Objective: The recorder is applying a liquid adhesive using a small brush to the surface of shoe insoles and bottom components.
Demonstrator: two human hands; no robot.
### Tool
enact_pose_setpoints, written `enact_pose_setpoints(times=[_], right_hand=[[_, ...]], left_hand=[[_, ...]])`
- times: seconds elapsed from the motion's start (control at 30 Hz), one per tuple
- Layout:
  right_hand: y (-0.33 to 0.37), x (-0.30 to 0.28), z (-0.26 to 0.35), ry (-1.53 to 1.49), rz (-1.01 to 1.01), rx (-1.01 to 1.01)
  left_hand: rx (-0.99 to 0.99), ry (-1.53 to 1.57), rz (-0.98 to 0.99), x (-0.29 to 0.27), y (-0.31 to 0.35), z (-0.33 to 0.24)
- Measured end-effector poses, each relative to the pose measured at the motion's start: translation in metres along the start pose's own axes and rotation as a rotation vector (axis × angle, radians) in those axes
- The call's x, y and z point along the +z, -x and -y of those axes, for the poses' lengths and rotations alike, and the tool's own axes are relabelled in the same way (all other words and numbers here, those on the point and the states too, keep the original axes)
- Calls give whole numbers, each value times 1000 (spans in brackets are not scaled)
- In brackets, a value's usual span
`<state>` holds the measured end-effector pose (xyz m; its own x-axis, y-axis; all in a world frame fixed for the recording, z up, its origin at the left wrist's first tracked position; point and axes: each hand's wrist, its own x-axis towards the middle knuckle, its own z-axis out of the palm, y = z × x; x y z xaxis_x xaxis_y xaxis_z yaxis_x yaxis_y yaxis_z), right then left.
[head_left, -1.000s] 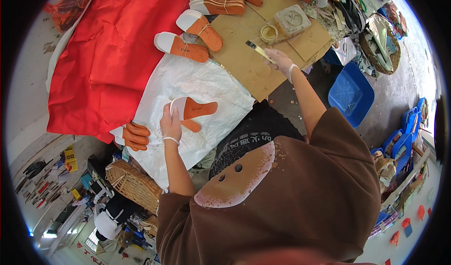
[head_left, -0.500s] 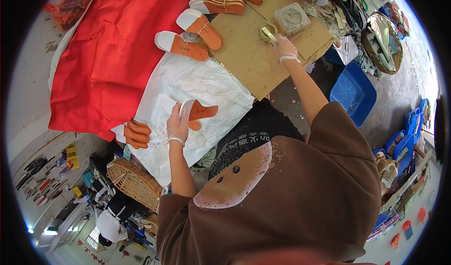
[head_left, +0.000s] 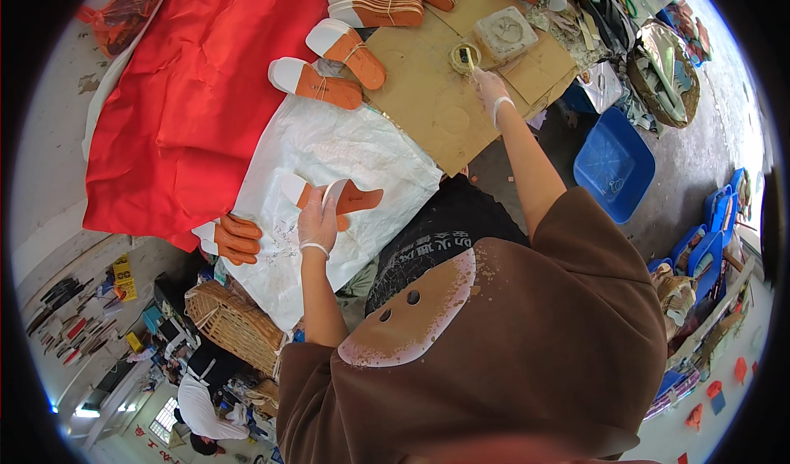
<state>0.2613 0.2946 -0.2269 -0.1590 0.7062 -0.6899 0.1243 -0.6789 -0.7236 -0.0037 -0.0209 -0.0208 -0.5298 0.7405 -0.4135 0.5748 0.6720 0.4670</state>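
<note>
My left hand (head_left: 318, 225), in a thin pale glove, grips a brown insole with a white heel end (head_left: 360, 198) above a white sheet. A second insole (head_left: 293, 186), partly hidden by my fingers, lies beneath it on the sheet; I cannot tell whether my hand holds that one too. My right hand (head_left: 492, 92), also gloved, is closed around the handle of a small brush (head_left: 472, 62). The brush's dark head is over a small round pot (head_left: 456, 65) on brown cardboard (head_left: 428, 93).
Bundled insoles (head_left: 374, 4) stand at the far edge, with tied pairs (head_left: 317, 83) nearer. A red cloth (head_left: 189, 110) covers the left. Beside the pot sits a whitish block (head_left: 504, 36). A blue tub (head_left: 615, 166) is on the floor at right, a wicker basket (head_left: 234, 320) at lower left.
My right hand has drawn slightly nearer to me and the brush has turned, so its dark head now shows over the pot. My left hand has shifted slightly on the insole.
</note>
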Motion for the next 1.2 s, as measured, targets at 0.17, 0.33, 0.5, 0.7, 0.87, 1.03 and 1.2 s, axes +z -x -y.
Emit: enact_pose_setpoints(times=[0.17, 0.33, 0.5, 0.7, 0.87, 1.03, 1.2], right_hand=[[-9, 16, -9, 269, -345, -106], [3, 57, 16, 228, -448, 36], [-27, 88, 13, 173, -514, 231], [-75, 42, -33, -172, -95, 208], [23, 27, 2, -465, 23, 134], [31, 16, -2, -309, -4, -15], [32, 8, -17, -4, 310, 49]], left_hand=[[32, 5, -41, 1, 3, 5], [7, 11, -13, 2, 10, 19], [-37, 29, -6, 4, 20, 30], [-13, 6, -7, 6, 23, 47], [-7, 26, 13, 3, 19, 42], [33, 44, -14, 0, 17, 39], [234, 1, -169, 0, 13, 42]])
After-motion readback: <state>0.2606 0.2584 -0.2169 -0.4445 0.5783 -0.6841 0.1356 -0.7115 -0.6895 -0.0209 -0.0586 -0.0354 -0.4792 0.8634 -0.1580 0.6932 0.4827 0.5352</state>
